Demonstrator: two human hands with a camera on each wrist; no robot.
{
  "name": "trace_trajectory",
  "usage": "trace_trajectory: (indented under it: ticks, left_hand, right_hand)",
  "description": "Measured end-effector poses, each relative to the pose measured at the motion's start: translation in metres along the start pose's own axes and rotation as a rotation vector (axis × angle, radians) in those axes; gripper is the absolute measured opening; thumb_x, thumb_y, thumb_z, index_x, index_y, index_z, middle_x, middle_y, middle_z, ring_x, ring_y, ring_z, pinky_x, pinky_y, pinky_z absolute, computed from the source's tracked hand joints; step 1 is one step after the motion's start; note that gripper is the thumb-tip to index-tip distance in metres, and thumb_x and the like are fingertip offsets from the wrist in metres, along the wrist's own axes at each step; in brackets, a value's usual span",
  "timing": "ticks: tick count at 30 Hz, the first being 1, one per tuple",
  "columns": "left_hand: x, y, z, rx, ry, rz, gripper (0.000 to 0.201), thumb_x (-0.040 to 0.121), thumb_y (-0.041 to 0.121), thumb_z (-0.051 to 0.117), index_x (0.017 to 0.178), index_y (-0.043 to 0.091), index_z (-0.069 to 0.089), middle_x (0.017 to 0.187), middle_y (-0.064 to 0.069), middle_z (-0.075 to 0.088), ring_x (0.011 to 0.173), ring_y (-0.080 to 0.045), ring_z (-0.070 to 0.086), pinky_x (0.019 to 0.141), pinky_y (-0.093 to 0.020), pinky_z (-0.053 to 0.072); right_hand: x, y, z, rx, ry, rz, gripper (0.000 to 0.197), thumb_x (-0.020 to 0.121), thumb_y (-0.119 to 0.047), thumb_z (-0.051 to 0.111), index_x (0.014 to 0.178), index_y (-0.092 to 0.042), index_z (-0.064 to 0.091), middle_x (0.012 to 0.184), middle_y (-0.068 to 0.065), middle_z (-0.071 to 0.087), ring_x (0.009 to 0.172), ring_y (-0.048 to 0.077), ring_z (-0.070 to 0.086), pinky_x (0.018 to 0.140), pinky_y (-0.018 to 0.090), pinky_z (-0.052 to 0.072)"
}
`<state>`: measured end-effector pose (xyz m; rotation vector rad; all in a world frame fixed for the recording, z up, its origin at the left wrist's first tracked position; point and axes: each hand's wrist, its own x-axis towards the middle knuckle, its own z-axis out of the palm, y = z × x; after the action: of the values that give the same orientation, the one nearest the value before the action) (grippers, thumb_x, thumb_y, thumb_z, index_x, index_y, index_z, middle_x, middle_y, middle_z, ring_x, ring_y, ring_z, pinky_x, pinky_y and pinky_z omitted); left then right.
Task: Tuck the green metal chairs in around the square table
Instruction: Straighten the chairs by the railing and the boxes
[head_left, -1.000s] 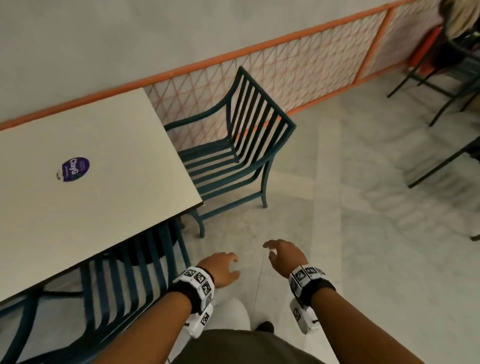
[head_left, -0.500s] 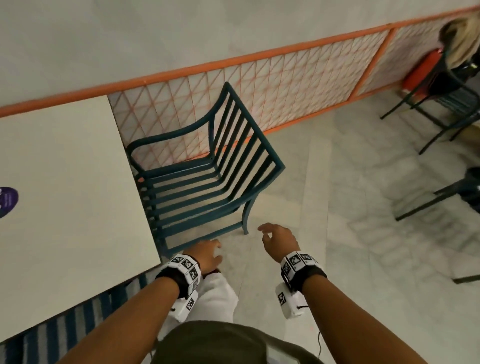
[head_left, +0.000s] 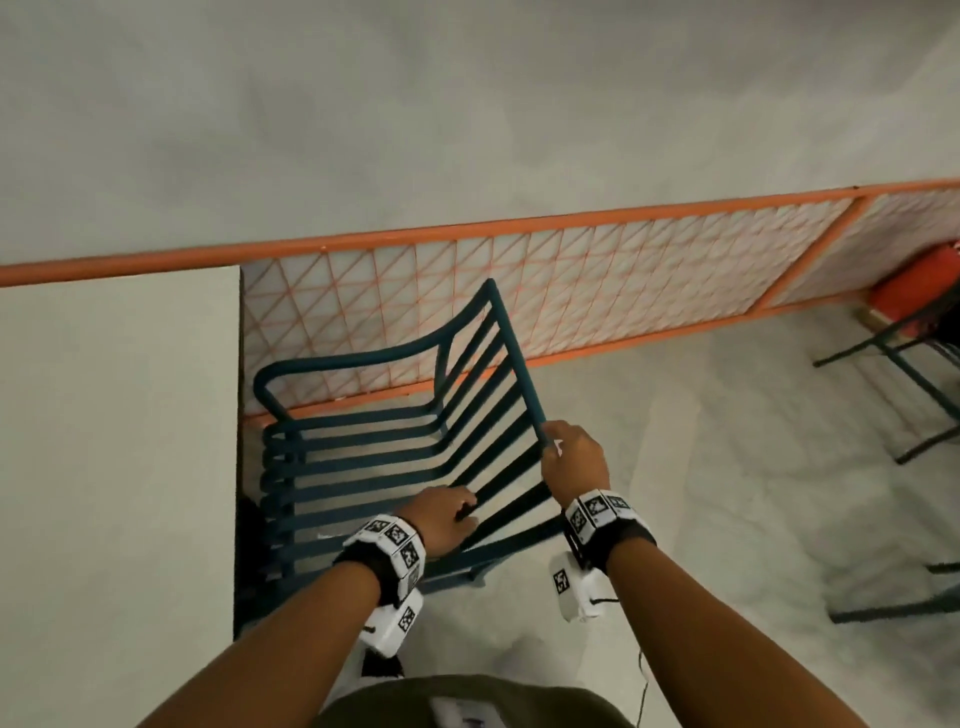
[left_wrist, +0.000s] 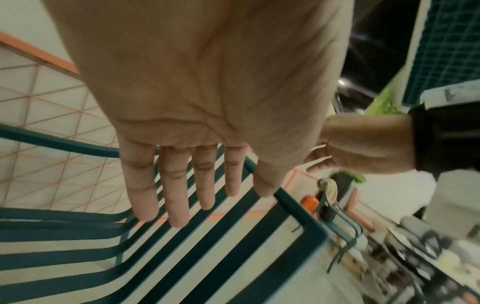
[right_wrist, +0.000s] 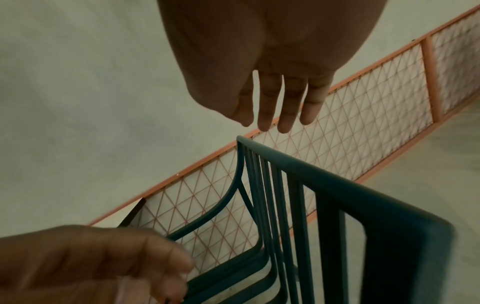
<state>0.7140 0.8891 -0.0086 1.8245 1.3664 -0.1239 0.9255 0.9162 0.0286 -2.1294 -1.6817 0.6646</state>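
Note:
A green metal slatted chair (head_left: 363, 457) stands at the right edge of the white square table (head_left: 119, 415), its seat front against the table edge and its back toward me. My right hand (head_left: 566, 452) is at the near part of the top rail, its fingers (right_wrist: 280, 107) straight above the rail (right_wrist: 337, 183). My left hand (head_left: 447, 519) hovers over the back slats near the near corner, with its fingers (left_wrist: 182, 185) straight over the slats (left_wrist: 233, 236). Neither hand curls round the chair. Whether they touch it is unclear.
An orange mesh fence (head_left: 623, 280) runs along the wall just behind the chair. Dark chair legs (head_left: 909, 374) and an orange object (head_left: 914, 291) stand at the far right. Pale marble floor (head_left: 727, 519) spreads to the right of the chair.
I have come closer to the chair. Both hands have moved from low in front of me up and forward to the chair's back.

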Motion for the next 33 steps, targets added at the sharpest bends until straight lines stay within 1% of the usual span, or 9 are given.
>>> trace_trajectory:
  ticks: [5, 9, 11, 15, 18, 20, 22, 23, 33]
  left_hand:
    - [0.049, 0.054, -0.012, -0.213, 0.111, -0.019, 0.049, 0.087, 0.050, 0.054, 0.131, 0.031, 0.048, 0.134, 0.001, 0.058, 0.115, -0.016, 0.058, 0.097, -0.033, 0.047]
    - [0.086, 0.096, 0.003, -0.251, 0.110, -0.143, 0.065, 0.077, 0.059, 0.059, 0.135, 0.033, 0.043, 0.133, 0.004, 0.057, 0.116, -0.017, 0.057, 0.096, -0.034, 0.047]
    - [0.101, 0.115, 0.013, -0.294, 0.105, -0.207, 0.077, 0.072, 0.060, 0.061, 0.139, 0.034, 0.032, 0.131, 0.001, 0.059, 0.114, -0.021, 0.059, 0.095, -0.036, 0.049]
    - [0.127, 0.143, 0.031, -0.312, 0.202, -0.324, 0.092, 0.078, 0.047, 0.066, 0.145, 0.030, 0.007, 0.123, -0.008, 0.063, 0.102, -0.028, 0.064, 0.089, -0.042, 0.054]
    - [0.134, 0.149, 0.036, -0.304, 0.270, -0.448, 0.092, 0.082, 0.031, 0.067, 0.148, 0.027, 0.002, 0.116, -0.010, 0.065, 0.100, -0.029, 0.065, 0.087, -0.041, 0.054]
    - [0.136, 0.146, 0.038, -0.319, 0.271, -0.514, 0.084, 0.081, 0.031, 0.065, 0.146, 0.024, 0.013, 0.112, -0.010, 0.067, 0.097, -0.029, 0.066, 0.085, -0.041, 0.055]
    - [0.136, 0.144, 0.038, -0.295, 0.264, -0.556, 0.056, 0.081, 0.036, 0.065, 0.129, 0.019, 0.042, 0.114, -0.008, 0.066, 0.102, -0.029, 0.064, 0.086, -0.039, 0.054]
    - [0.136, 0.144, 0.037, -0.288, 0.264, -0.575, 0.046, 0.081, 0.039, 0.065, 0.120, 0.018, 0.049, 0.115, -0.007, 0.065, 0.104, -0.028, 0.063, 0.086, -0.038, 0.052]
    - [0.124, 0.128, 0.035, -0.315, 0.383, -0.715, 0.033, 0.083, 0.037, 0.067, 0.108, 0.019, 0.056, 0.109, -0.003, 0.067, 0.098, -0.023, 0.066, 0.084, -0.033, 0.054]
  right_hand:
    - [0.060, 0.015, 0.006, 0.017, -0.089, -0.050, 0.040, 0.088, -0.010, 0.056, 0.127, -0.020, 0.056, 0.125, 0.015, 0.057, 0.114, 0.034, 0.055, 0.096, 0.040, 0.048]
    - [0.100, 0.030, 0.009, 0.027, -0.293, -0.057, 0.055, 0.090, -0.011, 0.057, 0.141, -0.018, 0.038, 0.134, 0.020, 0.048, 0.118, 0.037, 0.053, 0.097, 0.041, 0.046]
    - [0.120, 0.036, 0.012, 0.015, -0.421, -0.070, 0.061, 0.091, -0.015, 0.056, 0.146, -0.016, 0.028, 0.133, 0.022, 0.050, 0.117, 0.039, 0.054, 0.095, 0.042, 0.047]
    - [0.147, 0.042, 0.017, -0.031, -0.600, -0.088, 0.064, 0.096, -0.022, 0.048, 0.151, -0.015, 0.015, 0.119, 0.026, 0.062, 0.101, 0.041, 0.062, 0.077, 0.038, 0.050]
    - [0.161, 0.037, 0.020, -0.062, -0.677, -0.081, 0.069, 0.099, -0.027, 0.045, 0.153, -0.018, 0.003, 0.122, 0.027, 0.059, 0.097, 0.041, 0.062, 0.081, 0.041, 0.052]
    - [0.171, 0.032, 0.022, -0.069, -0.722, -0.074, 0.075, 0.098, -0.026, 0.046, 0.152, -0.021, -0.005, 0.117, 0.025, 0.061, 0.085, 0.038, 0.062, 0.078, 0.043, 0.056]
    - [0.175, 0.030, 0.021, -0.034, -0.766, -0.051, 0.078, 0.097, -0.023, 0.049, 0.152, -0.025, -0.008, 0.117, 0.025, 0.060, 0.085, 0.038, 0.064, 0.077, 0.047, 0.059]
    - [0.176, 0.030, 0.020, -0.010, -0.785, -0.039, 0.078, 0.097, -0.022, 0.049, 0.151, -0.026, -0.007, 0.119, 0.025, 0.060, 0.086, 0.039, 0.064, 0.075, 0.048, 0.059]
    - [0.167, 0.004, 0.026, 0.161, -0.859, 0.063, 0.075, 0.098, -0.016, 0.049, 0.150, -0.035, -0.001, 0.114, 0.018, 0.057, 0.091, 0.038, 0.067, 0.072, 0.050, 0.061]
